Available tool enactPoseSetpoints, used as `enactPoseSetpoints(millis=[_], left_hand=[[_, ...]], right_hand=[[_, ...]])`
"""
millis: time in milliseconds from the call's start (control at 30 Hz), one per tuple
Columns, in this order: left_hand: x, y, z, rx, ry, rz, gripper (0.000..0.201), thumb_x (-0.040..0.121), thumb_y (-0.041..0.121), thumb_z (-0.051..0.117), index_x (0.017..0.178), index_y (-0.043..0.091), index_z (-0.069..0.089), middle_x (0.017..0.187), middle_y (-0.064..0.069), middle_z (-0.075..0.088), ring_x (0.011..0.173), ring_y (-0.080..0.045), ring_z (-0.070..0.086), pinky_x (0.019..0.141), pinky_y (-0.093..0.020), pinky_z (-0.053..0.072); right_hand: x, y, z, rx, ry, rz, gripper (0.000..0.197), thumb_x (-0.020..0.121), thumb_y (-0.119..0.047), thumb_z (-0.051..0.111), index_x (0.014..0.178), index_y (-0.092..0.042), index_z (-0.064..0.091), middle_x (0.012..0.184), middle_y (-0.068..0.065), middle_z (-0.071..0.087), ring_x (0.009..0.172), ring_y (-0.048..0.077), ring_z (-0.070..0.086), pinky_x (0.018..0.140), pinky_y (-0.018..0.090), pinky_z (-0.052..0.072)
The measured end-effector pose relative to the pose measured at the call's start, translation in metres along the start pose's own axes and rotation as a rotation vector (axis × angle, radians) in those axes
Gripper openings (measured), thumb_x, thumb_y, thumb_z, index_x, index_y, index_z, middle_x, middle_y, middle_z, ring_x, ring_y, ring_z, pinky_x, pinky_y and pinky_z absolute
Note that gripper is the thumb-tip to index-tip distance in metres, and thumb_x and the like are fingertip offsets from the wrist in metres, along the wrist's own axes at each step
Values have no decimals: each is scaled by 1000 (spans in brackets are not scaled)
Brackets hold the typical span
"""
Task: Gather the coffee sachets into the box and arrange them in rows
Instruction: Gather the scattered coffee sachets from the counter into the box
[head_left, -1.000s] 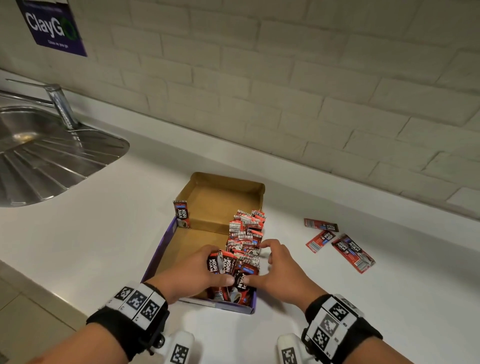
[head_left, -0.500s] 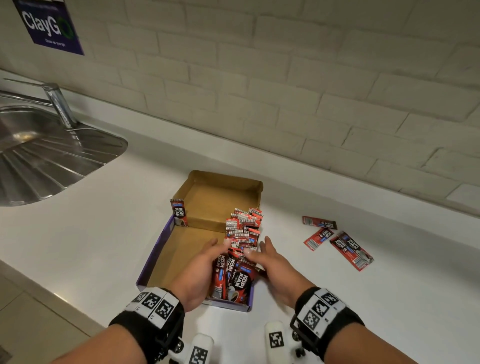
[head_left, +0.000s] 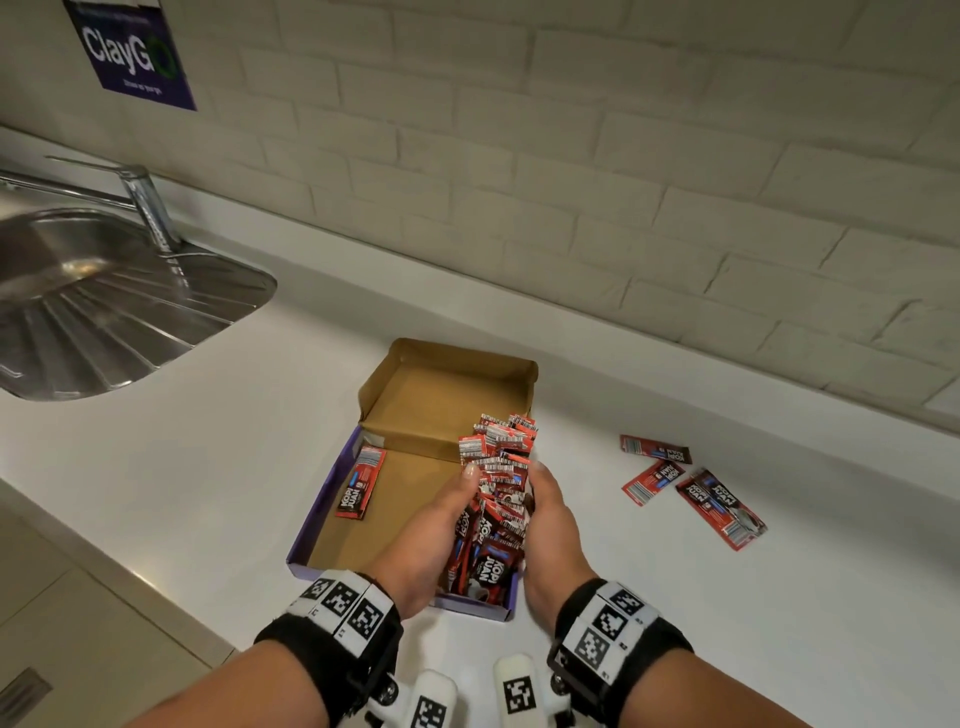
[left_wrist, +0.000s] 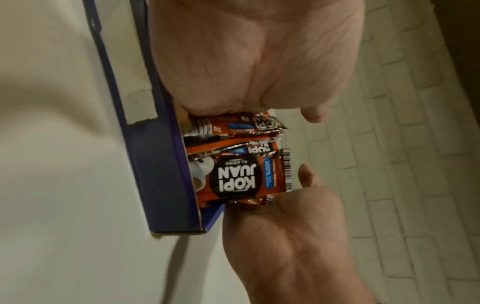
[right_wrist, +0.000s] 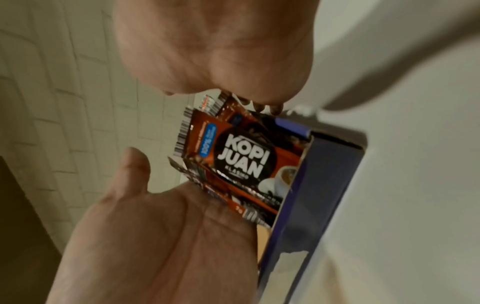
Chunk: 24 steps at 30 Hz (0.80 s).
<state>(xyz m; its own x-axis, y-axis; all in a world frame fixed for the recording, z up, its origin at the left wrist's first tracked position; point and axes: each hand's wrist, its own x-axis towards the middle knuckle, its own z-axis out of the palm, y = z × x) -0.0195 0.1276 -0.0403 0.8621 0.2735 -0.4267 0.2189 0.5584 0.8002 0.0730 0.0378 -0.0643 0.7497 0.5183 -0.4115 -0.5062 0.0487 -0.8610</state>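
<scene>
Head view: sachet row (head_left: 498, 493) runs 12 to 6 in box (head_left: 332, 530).
Grip: left hand (head_left: 436, 530) at 9, right hand (head_left: 556, 525) at 3, flat palms pressing row.

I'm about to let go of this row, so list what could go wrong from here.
1. The row of sachets stands on edge, pressed only between the left hand and right hand; released, it may topple across the box.
2. Three loose sachets on the counter could be forgotten.

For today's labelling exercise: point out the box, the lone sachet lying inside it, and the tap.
box (head_left: 450, 358), head view, on its far cardboard wall.
lone sachet (head_left: 361, 482), head view, on its red middle.
tap (head_left: 147, 203), head view, on its upright stem.
</scene>
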Motion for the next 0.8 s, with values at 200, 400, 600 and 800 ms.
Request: enactPoseSetpoints(millis=[200, 400, 600, 800], left_hand=[[6, 10, 1, -128, 1, -39, 63, 98, 64, 42, 132, 15, 61, 125, -20, 68, 115, -41, 65, 97, -55, 53], [16, 23, 15, -156, 82, -56, 64, 97, 64, 43, 130, 13, 65, 122, -18, 70, 113, -36, 68, 106, -53, 46], [14, 27, 24, -56, 10, -74, 51, 104, 52, 37, 126, 17, 66, 112, -12, 75, 98, -24, 74, 72, -30, 60], [10, 31, 19, -33, 10, -116, 57, 101, 59, 38, 126, 16, 66, 114, -16, 74, 103, -32, 73, 80, -41, 58]], right_hand=[[-1, -7, -8, 75, -44, -10, 36, 103, -48, 47, 125, -26, 66, 104, -6, 78, 92, 12, 75, 79, 37, 54], [-1, -5, 16, 122, -48, -37, 58, 81, -55, 64, 131, -25, 65, 125, 15, 71, 118, 37, 67, 110, 62, 45], [-2, -7, 24, 22, -58, -87, 38, 95, -46, 51, 132, -44, 61, 126, 2, 72, 120, 27, 67, 111, 56, 45], [-2, -12, 10, 80, -54, -40, 36, 102, -43, 51, 133, -28, 61, 126, 11, 71, 113, 27, 71, 104, 52, 52]])
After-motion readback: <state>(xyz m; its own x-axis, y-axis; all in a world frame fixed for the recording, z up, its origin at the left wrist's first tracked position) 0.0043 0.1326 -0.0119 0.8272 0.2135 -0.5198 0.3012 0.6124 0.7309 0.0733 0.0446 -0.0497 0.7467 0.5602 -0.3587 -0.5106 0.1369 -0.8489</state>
